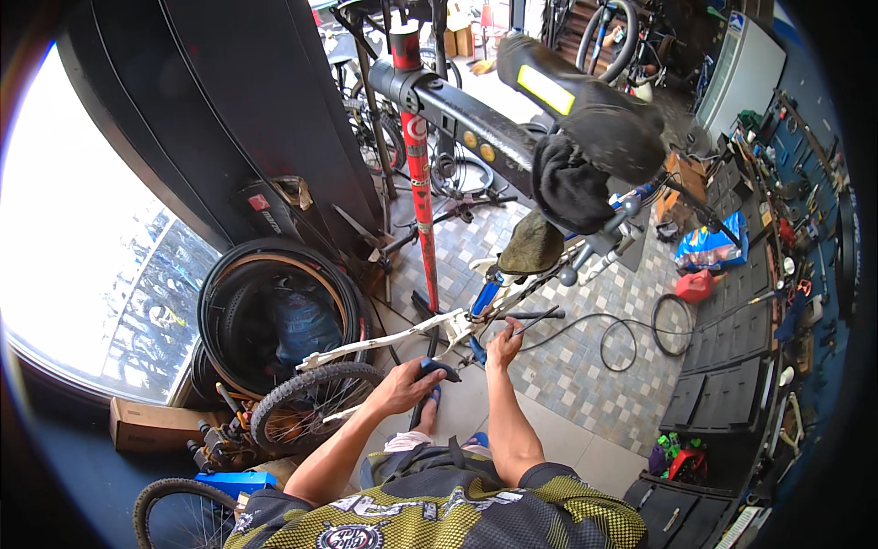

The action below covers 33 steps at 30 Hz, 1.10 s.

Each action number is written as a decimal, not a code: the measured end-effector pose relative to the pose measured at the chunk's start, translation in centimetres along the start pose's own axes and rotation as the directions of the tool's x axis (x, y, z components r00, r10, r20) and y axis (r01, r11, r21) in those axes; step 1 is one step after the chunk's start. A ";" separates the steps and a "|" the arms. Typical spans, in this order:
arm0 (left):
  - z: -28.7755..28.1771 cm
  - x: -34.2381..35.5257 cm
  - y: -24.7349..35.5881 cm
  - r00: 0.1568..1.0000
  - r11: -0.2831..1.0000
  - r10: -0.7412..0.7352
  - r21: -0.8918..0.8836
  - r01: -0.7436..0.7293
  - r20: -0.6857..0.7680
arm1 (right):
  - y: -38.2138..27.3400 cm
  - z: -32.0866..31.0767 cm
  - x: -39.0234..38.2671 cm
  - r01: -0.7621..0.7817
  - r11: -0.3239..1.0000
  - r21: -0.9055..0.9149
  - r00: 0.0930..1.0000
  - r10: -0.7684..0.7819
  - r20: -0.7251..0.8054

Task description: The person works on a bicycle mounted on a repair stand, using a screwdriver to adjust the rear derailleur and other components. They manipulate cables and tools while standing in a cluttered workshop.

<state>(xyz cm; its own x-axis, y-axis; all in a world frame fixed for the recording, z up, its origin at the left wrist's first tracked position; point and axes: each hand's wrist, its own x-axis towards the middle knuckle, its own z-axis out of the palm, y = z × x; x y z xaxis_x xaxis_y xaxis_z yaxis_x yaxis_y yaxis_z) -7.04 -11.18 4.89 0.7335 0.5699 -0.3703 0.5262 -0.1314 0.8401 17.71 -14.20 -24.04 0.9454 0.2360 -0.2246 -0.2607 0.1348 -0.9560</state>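
My left hand point(402, 389) grips a dark blue-black object point(439, 370), possibly a tool handle, below the white bicycle frame point(366, 339). My right hand point(502, 349) is closed on a thin dark tool point(520, 332), just right of the frame's bottom bracket area. The bike has a blue tube point(485, 297) and hangs from a work stand with a red post point(419, 210) and a black arm point(466, 123). Dark cloths point(572, 183) and an olive cloth point(530, 242) cover parts near the clamp. An unmounted-looking tyred wheel point(279, 407) stands left of my left forearm.
Stacked tyres point(229, 274) and a cardboard box point(160, 425) are at the left. At the right are black drawers point(722, 357), a tool wall point(805, 160), a red jug point(695, 284) and a white fridge point(741, 73). A cable point(617, 352) lies coiled on the tiled floor point(594, 412). More bikes stand behind.
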 end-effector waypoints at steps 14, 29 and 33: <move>8.5 0.5 -3.2 0.951 0.978 0.166 0.167 -0.125 -0.259 | -12.2 -11.9 -11.5 -0.428 0.904 -0.012 0.563 0.277 0.778; 4.0 -7.5 -9.9 0.826 0.805 0.126 0.544 0.239 -0.550 | -14.3 -20.3 -14.7 0.420 0.736 -0.531 0.685 0.128 0.718; -1.6 -12.9 -16.1 0.822 0.842 -0.092 0.397 0.366 -0.563 | -13.7 -26.9 -14.0 0.350 0.657 -0.668 0.779 0.192 0.597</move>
<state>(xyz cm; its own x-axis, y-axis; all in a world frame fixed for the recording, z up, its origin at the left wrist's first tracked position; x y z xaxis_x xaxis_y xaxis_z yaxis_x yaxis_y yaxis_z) -25.63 -15.15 -3.19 0.3123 0.9366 -0.1587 0.8820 -0.2239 0.4146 13.27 -45.21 -12.86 0.5696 0.7844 -0.2455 0.2902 -0.4713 -0.8328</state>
